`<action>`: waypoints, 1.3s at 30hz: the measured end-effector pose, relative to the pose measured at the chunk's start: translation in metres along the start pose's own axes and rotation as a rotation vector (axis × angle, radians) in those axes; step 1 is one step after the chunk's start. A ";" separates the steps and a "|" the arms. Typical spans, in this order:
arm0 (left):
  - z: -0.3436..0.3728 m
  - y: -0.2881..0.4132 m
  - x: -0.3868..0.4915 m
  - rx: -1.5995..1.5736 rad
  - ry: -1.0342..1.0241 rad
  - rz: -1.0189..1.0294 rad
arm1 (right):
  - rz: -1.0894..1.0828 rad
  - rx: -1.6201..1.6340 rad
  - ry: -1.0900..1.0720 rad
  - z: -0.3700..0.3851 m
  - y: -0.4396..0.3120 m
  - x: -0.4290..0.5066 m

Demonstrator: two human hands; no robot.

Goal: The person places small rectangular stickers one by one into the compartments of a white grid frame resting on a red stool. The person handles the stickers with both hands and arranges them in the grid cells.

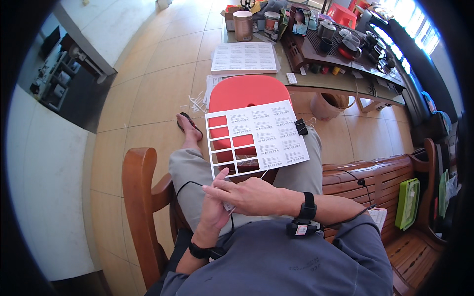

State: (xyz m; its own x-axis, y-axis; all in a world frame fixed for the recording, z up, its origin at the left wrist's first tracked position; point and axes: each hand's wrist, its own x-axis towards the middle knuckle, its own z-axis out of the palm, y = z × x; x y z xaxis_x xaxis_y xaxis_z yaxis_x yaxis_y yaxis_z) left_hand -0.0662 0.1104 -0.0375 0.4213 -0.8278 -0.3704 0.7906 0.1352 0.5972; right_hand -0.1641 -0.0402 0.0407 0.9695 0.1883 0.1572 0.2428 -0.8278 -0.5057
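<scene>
My left hand (216, 205) is raised over my lap, palm towards my right hand (253, 196), which lies across it with its fingers over the left fingers. Between them a small white piece (229, 206) shows, mostly hidden. A thin white strip (265, 174) sticks out above my right hand; which hand grips it is hidden. Just beyond my fingers, a printed white label sheet (270, 129) rests on a red plastic stool (248, 90) and over my knee. Several rectangular openings in its left columns show the stool and what is below. A black binder clip (301, 127) grips its right edge.
A stack of printed sheets (243, 57) lies on the glass-topped table (314, 80), near tins, a phone and a tea tray (311, 51). White paper strips (198, 103) litter the tiled floor. A wooden armrest (140, 207) stands at left, a wooden bench (355, 185) at right. Black cables run by my arms.
</scene>
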 end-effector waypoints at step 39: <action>-0.070 -0.021 0.109 -0.312 -0.281 -0.302 | 0.141 -0.416 0.037 0.010 0.080 -0.072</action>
State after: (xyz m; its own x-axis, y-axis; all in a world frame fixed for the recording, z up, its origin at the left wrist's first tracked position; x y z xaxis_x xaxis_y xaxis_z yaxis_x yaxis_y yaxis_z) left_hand -0.0056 0.0556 -0.1399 0.0525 -0.9635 -0.2625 0.9714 -0.0117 0.2373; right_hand -0.2141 -0.1152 -0.0193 0.9883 0.0451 0.1455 0.0658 -0.9878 -0.1411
